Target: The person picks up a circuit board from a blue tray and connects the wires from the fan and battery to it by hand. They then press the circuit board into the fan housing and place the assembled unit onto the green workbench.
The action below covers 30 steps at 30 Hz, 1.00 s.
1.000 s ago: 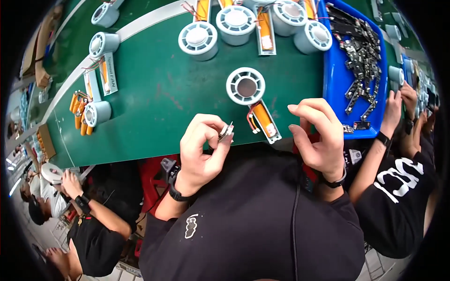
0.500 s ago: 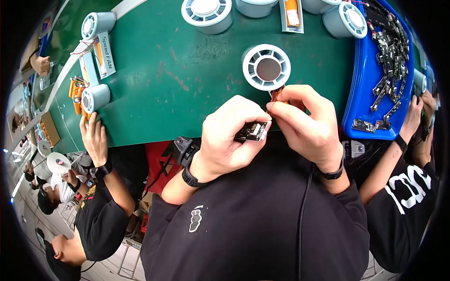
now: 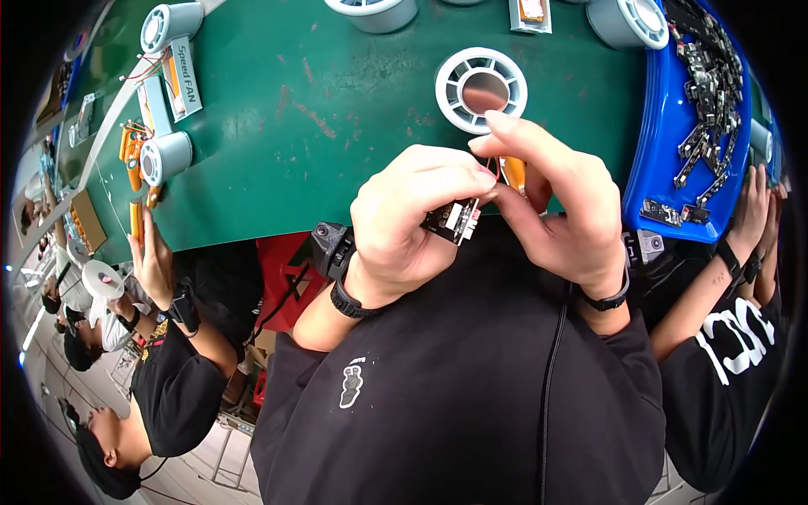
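My left hand (image 3: 404,223) grips a small black circuit board (image 3: 448,220) with white and metal connectors, between thumb and curled fingers. Close by, my right hand (image 3: 564,194) has its index finger raised apart from the thumb. The thumb tip lies by the left fingertips, where thin red wires (image 3: 495,168) run. An orange part (image 3: 513,174) shows behind the right hand's fingers, mostly hidden. Just beyond both hands stands a light grey-blue handheld fan (image 3: 449,84), its round spoked face upward. What joins the fan to the wires is covered by my fingers.
A blue tray (image 3: 635,181) of loose circuit boards (image 3: 707,93) lies at right. More fans (image 3: 374,15) line the far side of the green table (image 3: 252,160). At left, a co-worker's hand (image 3: 154,261) holds an orange piece near another fan (image 3: 167,158). Another co-worker's hands (image 3: 752,210) are at far right.
My right fingers have spread from their pinch on the wires, exposing the orange part. The board has tilted in my left hand. The co-worker at left now holds an orange piece.
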Motion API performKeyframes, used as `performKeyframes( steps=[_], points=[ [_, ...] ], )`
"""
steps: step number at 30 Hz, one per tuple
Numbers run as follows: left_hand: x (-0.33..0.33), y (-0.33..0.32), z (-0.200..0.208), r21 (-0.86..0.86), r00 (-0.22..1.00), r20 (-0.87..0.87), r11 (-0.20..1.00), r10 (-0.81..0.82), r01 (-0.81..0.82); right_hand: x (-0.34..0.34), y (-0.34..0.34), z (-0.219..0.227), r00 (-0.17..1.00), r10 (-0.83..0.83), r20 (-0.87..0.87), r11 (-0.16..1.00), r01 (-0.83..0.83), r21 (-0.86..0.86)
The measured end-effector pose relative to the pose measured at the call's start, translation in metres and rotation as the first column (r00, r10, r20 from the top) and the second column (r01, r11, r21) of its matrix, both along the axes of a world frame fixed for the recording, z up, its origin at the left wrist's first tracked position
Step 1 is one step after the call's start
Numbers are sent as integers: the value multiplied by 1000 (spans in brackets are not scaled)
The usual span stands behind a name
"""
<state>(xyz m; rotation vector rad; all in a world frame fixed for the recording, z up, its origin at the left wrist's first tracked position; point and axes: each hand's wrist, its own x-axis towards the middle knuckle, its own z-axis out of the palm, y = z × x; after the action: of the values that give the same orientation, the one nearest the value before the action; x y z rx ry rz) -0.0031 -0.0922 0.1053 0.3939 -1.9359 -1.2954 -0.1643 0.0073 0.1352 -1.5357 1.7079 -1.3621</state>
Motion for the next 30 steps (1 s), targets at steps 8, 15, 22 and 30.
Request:
performKeyframes(
  steps=[8,15,22,30],
  points=[
    [-3,4,14,100,960,271,994,-74,48,-13,4,-12,982,-109,-153,993,103,-49],
    [6,8,-5,218,975,172,960,142,-178,1,-1,-6,994,-50,-95,998,53,25],
    [5,2,-4,454,999,11,890,32,-34,8,-9,-19,944,-37,-328,990,-9,-137],
    [15,-6,-12,607,983,-168,779,-71,160,3,-14,-20,986,-74,-151,992,57,-113]
  ],
)
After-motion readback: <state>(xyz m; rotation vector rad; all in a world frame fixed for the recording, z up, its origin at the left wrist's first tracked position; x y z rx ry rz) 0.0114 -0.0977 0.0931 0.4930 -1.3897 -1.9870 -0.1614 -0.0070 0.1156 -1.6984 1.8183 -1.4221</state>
